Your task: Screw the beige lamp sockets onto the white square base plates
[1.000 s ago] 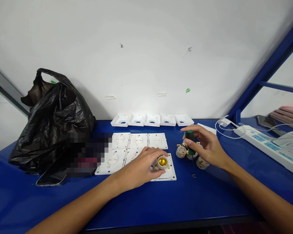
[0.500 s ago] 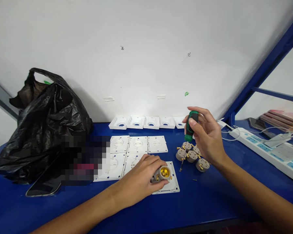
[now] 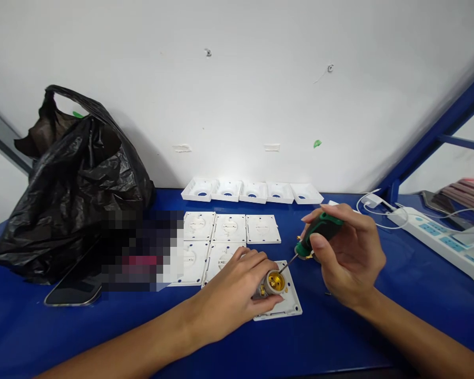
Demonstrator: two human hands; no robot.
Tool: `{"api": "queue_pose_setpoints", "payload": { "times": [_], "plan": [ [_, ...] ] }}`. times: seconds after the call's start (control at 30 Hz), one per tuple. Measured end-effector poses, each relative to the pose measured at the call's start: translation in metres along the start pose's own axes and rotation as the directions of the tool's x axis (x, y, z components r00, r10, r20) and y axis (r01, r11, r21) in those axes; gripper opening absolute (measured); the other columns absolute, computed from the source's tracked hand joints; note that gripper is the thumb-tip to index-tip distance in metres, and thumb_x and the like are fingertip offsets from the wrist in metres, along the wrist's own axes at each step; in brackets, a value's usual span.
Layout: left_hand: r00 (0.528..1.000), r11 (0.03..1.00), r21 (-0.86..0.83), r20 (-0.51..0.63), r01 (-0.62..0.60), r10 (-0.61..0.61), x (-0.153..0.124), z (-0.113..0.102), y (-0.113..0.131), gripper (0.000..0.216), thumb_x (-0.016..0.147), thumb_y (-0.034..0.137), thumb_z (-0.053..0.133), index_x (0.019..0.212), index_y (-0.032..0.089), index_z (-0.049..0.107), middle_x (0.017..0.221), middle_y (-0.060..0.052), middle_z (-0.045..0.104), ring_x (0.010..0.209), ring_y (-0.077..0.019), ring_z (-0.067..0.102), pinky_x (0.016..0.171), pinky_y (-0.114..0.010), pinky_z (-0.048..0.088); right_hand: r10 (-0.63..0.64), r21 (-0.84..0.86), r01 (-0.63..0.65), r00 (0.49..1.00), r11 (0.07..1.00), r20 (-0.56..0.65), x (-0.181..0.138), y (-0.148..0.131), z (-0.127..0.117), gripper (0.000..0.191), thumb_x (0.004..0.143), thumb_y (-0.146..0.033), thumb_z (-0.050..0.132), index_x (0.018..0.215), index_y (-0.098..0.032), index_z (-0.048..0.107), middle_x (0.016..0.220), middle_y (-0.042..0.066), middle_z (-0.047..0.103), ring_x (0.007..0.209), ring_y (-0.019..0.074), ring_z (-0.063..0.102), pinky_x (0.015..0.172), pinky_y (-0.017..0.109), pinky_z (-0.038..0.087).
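left hand [image 3: 245,281] pinching lamp socket [image 3: 275,283] over white base plate [image 3: 290,303]. right hand [image 3: 351,258] wrapped round green-black screwdriver [image 3: 319,231], shaft slanting to socket's rim. risk imo: slanted tip could slip, scrape brass lining or poke left fingers; weak pinch, socket could twist.

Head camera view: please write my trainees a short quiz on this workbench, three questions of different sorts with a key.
1. What does the right hand hold?
A) a phone
B) a green-and-black screwdriver
C) a power strip

2. True or false: the left hand grips a lamp socket with a gold-coloured lining, over a square white plate.

3. How many shallow white covers are in the row along the wall?

Key:
1. B
2. True
3. Five
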State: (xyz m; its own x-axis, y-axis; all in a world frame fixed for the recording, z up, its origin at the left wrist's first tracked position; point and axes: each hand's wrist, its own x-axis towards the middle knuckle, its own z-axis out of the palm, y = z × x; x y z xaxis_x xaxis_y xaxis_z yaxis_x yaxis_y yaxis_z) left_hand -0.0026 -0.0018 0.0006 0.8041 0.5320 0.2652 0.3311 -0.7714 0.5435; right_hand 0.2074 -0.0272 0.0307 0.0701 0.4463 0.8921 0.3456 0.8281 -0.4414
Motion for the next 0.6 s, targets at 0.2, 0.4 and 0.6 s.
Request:
{"api": "queue_pose_setpoints", "payload": {
  "times": [0.2,0.4,0.6],
  "plan": [
    [1.000,1.000,0.025,-0.010,-0.017,0.017,0.001,0.001,-0.001,0.034,0.092,0.030,0.087,0.115,0.016,0.066,0.100,-0.003,0.067,0.097,-0.0245,0.063,0.097,-0.040,0.048,0.019,0.014,-0.019,1.000,1.000,0.016,-0.005,-0.001,0.001,0.057,0.090,-0.002,0.068,0.140,-0.030,0.065,0.109,0.004,0.068,0.090,0.0198,0.070,0.066,0.036,0.061],
    [1.000,1.000,0.026,-0.007,-0.017,0.018,-0.001,0.001,-0.001,0.036,0.091,0.030,0.087,0.117,0.016,0.066,0.104,-0.004,0.069,0.101,-0.0255,0.065,0.099,-0.041,0.049,0.005,0.041,-0.007,0.998,0.999,0.061,-0.009,0.002,0.002,0.062,0.090,0.002,0.068,0.143,-0.030,0.063,0.110,0.005,0.068,0.094,0.0207,0.069,0.066,0.036,0.061],
    [0.999,0.999,0.037,-0.027,-0.018,0.019,-0.001,0.001,0.001,0.038,0.090,0.029,0.088,0.119,0.016,0.067,0.104,-0.004,0.070,0.101,-0.0258,0.066,0.100,-0.042,0.050,-0.056,0.017,0.055,0.996,0.998,0.073,-0.012,0.003,0.001,0.064,0.089,0.001,0.069,0.145,-0.030,0.061,0.113,0.006,0.070,0.094,0.0211,0.068,0.067,0.038,0.064]
  ]
}}
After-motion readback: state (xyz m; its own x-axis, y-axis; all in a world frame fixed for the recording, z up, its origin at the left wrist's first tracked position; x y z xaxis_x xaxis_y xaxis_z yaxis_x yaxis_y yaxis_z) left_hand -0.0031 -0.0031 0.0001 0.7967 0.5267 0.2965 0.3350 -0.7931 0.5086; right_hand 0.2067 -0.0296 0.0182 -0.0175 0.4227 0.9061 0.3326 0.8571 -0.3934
